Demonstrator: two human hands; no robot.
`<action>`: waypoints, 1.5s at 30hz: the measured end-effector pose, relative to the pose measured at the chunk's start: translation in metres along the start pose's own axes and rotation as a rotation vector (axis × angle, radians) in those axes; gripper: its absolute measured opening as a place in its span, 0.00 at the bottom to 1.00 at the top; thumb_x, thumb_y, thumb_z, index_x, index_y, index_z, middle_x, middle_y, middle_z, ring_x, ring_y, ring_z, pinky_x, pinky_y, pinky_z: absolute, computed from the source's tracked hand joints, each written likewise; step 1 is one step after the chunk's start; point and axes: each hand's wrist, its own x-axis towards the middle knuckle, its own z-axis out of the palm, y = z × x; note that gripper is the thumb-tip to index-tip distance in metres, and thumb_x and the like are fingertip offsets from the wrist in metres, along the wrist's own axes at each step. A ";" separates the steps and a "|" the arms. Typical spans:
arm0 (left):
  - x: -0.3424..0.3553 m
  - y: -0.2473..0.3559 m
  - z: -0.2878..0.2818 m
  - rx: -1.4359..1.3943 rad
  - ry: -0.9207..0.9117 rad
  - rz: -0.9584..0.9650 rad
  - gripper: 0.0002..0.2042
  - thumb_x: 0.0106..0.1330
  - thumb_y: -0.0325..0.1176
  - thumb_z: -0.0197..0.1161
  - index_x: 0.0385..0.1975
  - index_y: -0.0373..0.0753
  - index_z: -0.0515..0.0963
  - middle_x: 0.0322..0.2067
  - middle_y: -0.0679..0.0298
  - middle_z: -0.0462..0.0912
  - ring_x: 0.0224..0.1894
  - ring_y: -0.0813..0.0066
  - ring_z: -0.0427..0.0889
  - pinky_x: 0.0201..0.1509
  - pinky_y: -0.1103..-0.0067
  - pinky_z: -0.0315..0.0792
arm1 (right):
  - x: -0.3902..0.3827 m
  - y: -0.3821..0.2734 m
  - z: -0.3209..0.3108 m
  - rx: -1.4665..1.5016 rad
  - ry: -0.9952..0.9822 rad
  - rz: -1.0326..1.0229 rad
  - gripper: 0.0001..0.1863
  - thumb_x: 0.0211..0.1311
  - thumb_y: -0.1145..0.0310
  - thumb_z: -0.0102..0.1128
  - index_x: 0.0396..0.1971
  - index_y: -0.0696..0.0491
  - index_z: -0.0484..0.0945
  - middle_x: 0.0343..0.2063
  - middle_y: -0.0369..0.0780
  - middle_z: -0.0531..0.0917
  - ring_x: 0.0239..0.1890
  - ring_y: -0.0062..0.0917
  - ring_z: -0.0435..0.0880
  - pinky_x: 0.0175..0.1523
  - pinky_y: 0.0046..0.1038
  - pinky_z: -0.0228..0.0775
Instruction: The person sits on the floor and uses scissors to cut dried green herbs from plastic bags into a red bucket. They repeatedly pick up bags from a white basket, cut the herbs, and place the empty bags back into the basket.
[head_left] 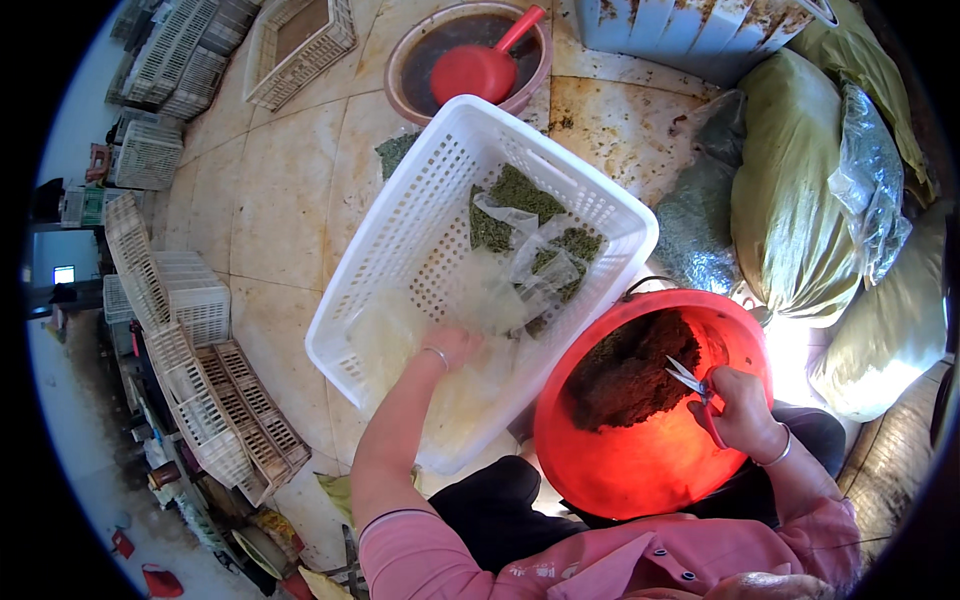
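My left hand [455, 345] is inside a white perforated plastic basket [590, 190], its fingers closed on a clear plastic bag [485, 290] and partly hidden by it. More clear bags lie under my wrist at the basket's near end. Bags of dried green flakes [515, 195] rest at the far end. My right hand [740, 405] grips red-handled scissors [686, 377], blades apart and pointing up-left. They are over a red tub [640, 470] on my lap side, which holds a heap of reddish-brown powder [635, 375] with darker green material beside it.
Beyond the basket stands a basin of dark liquid [415, 70] with a red dipper [475, 73] in it. A blue crate [680, 35] is at the far right. Full yellow-green sacks [795, 185] line the right side. Stacked pale crates [195, 300] stand at left on the stained tiled floor.
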 end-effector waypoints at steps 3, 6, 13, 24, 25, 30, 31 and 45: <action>0.006 -0.015 0.028 -0.157 -0.041 -0.160 0.31 0.65 0.58 0.42 0.37 0.34 0.81 0.39 0.50 0.81 0.45 0.53 0.79 0.50 0.65 0.71 | 0.000 -0.003 0.001 -0.001 -0.010 -0.022 0.11 0.42 0.74 0.66 0.22 0.57 0.70 0.18 0.44 0.74 0.21 0.40 0.76 0.25 0.33 0.67; 0.015 -0.009 0.016 -0.182 -0.042 -0.290 0.30 0.63 0.59 0.46 0.36 0.34 0.81 0.39 0.49 0.82 0.45 0.53 0.79 0.50 0.65 0.71 | 0.000 -0.005 0.000 -0.028 -0.031 -0.018 0.12 0.40 0.76 0.67 0.23 0.57 0.70 0.19 0.44 0.75 0.22 0.39 0.77 0.26 0.32 0.68; 0.026 0.016 -0.026 -0.182 0.387 -0.358 0.23 0.59 0.48 0.57 0.42 0.32 0.76 0.44 0.51 0.78 0.47 0.58 0.78 0.53 0.70 0.69 | 0.001 -0.002 0.004 -0.065 -0.065 -0.045 0.13 0.39 0.77 0.68 0.23 0.57 0.69 0.19 0.43 0.75 0.22 0.37 0.77 0.26 0.31 0.68; 0.047 0.079 -0.030 0.301 1.141 0.220 0.16 0.53 0.29 0.55 0.43 0.36 0.72 0.49 0.52 0.70 0.53 0.54 0.68 0.52 0.64 0.64 | 0.007 -0.010 0.012 -0.063 -0.094 -0.038 0.12 0.39 0.75 0.66 0.24 0.57 0.70 0.20 0.44 0.76 0.22 0.39 0.78 0.25 0.33 0.69; 0.044 0.081 -0.029 0.274 1.149 0.277 0.17 0.52 0.29 0.56 0.44 0.36 0.71 0.49 0.52 0.70 0.53 0.54 0.68 0.52 0.64 0.64 | 0.007 -0.010 0.013 -0.067 -0.098 -0.042 0.12 0.39 0.75 0.66 0.24 0.57 0.70 0.20 0.43 0.76 0.22 0.39 0.78 0.25 0.33 0.70; 0.029 0.087 -0.030 -0.030 0.902 0.406 0.14 0.49 0.28 0.59 0.37 0.35 0.75 0.41 0.52 0.76 0.46 0.55 0.75 0.45 0.66 0.70 | 0.008 -0.012 0.013 -0.078 -0.117 -0.031 0.12 0.40 0.75 0.66 0.24 0.57 0.71 0.20 0.43 0.76 0.22 0.38 0.78 0.26 0.33 0.70; 0.028 0.087 -0.030 -0.076 0.756 0.413 0.13 0.48 0.28 0.59 0.36 0.35 0.76 0.39 0.52 0.77 0.44 0.55 0.76 0.44 0.66 0.71 | 0.008 -0.012 0.013 -0.078 -0.122 -0.030 0.12 0.40 0.75 0.66 0.24 0.57 0.70 0.20 0.43 0.76 0.22 0.38 0.78 0.26 0.33 0.70; 0.022 -0.024 0.024 0.128 0.112 -0.303 0.13 0.61 0.37 0.51 0.40 0.43 0.80 0.42 0.57 0.81 0.44 0.59 0.81 0.45 0.67 0.74 | 0.006 -0.007 0.011 -0.088 -0.122 -0.051 0.13 0.39 0.76 0.66 0.24 0.57 0.70 0.20 0.44 0.76 0.22 0.39 0.78 0.26 0.33 0.70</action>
